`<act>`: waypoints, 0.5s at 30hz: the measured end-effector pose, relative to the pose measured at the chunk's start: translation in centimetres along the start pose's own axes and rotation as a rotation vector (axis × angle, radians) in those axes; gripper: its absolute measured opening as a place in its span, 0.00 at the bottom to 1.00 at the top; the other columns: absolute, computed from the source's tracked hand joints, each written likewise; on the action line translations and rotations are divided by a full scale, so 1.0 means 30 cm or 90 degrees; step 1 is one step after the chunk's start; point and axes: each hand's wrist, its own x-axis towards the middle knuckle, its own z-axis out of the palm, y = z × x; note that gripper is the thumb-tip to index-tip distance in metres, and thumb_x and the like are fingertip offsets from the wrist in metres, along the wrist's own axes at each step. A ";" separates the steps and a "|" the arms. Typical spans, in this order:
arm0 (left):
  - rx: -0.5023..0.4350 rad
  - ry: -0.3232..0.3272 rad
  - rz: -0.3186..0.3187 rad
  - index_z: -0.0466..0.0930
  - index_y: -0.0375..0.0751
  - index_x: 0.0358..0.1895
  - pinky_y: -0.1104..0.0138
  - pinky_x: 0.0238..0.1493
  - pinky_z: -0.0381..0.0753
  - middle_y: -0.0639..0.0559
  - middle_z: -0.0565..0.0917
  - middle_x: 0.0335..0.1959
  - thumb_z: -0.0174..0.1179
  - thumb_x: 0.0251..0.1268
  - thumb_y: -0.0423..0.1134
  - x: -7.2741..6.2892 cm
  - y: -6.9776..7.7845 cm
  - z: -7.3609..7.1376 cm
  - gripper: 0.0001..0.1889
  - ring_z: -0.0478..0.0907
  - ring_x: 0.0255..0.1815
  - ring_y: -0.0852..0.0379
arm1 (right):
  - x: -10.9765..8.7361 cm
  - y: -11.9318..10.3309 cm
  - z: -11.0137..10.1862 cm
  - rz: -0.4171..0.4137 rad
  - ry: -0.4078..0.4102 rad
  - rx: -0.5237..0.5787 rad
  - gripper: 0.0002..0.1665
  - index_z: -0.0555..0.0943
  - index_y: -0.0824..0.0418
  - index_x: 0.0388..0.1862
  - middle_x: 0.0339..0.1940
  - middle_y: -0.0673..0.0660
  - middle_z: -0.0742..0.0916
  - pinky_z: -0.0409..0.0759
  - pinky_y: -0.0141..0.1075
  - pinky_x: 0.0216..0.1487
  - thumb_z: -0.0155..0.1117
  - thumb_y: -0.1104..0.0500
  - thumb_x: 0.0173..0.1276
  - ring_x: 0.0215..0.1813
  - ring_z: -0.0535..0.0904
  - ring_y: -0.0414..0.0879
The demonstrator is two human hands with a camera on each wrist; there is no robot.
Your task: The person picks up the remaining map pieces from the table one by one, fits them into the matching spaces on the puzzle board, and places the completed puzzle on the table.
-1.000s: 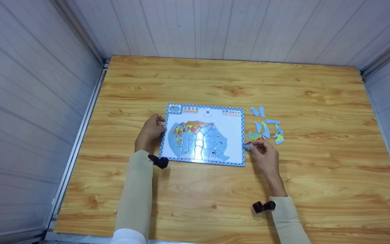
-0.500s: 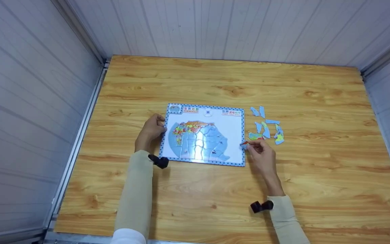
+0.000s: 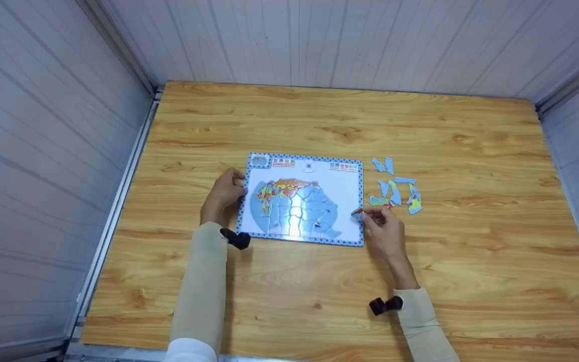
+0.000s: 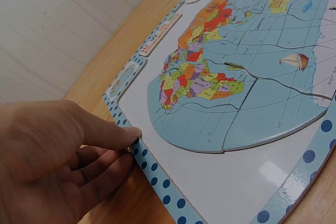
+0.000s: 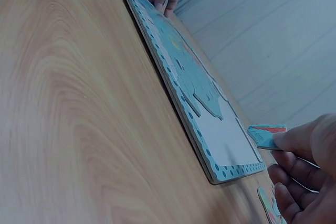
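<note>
A world-map puzzle board (image 3: 349,191) with a blue dotted border lies on the table, its left and middle part filled with fitted map pieces (image 4: 199,121). My left hand (image 3: 226,190) grips the board's left edge; in the left wrist view its thumb (image 4: 126,136) lies on the dotted border and the other fingers curl beside the edge. Between thumb and fingers, my right hand (image 3: 387,232) pinches a blue and red puzzle piece (image 5: 266,136). That piece hovers over the board's right border, beside the white unfilled part (image 5: 226,142).
Several loose puzzle pieces (image 3: 414,198) lie on the wooden table (image 3: 309,291) just right of the board. Pale panel walls (image 3: 319,45) enclose the table at the back and sides. Each wrist carries a small black camera (image 3: 386,305).
My right hand has moved left with the pinched puzzle piece, from beside the board to over its right border. The left hand stays on the left edge.
</note>
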 end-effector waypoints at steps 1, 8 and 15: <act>-0.003 0.001 -0.003 0.66 0.42 0.59 0.65 0.42 0.71 0.48 0.71 0.44 0.54 0.66 0.30 0.001 -0.001 0.001 0.19 0.70 0.43 0.52 | -0.006 -0.019 -0.001 0.000 -0.002 -0.004 0.11 0.81 0.68 0.45 0.42 0.65 0.85 0.73 0.24 0.40 0.63 0.63 0.65 0.42 0.78 0.49; -0.013 0.001 -0.015 0.66 0.44 0.59 0.65 0.43 0.71 0.48 0.71 0.43 0.53 0.67 0.30 0.006 -0.002 0.006 0.18 0.71 0.43 0.52 | -0.025 -0.066 -0.005 -0.011 -0.016 0.004 0.11 0.80 0.70 0.45 0.41 0.65 0.85 0.74 0.25 0.39 0.63 0.65 0.65 0.40 0.78 0.45; -0.018 0.002 -0.017 0.66 0.44 0.58 0.65 0.43 0.71 0.48 0.71 0.43 0.53 0.67 0.30 0.005 0.000 0.007 0.18 0.71 0.43 0.53 | -0.001 0.017 0.016 -0.016 -0.013 0.004 0.10 0.82 0.64 0.43 0.40 0.61 0.85 0.73 0.25 0.39 0.65 0.61 0.64 0.40 0.77 0.44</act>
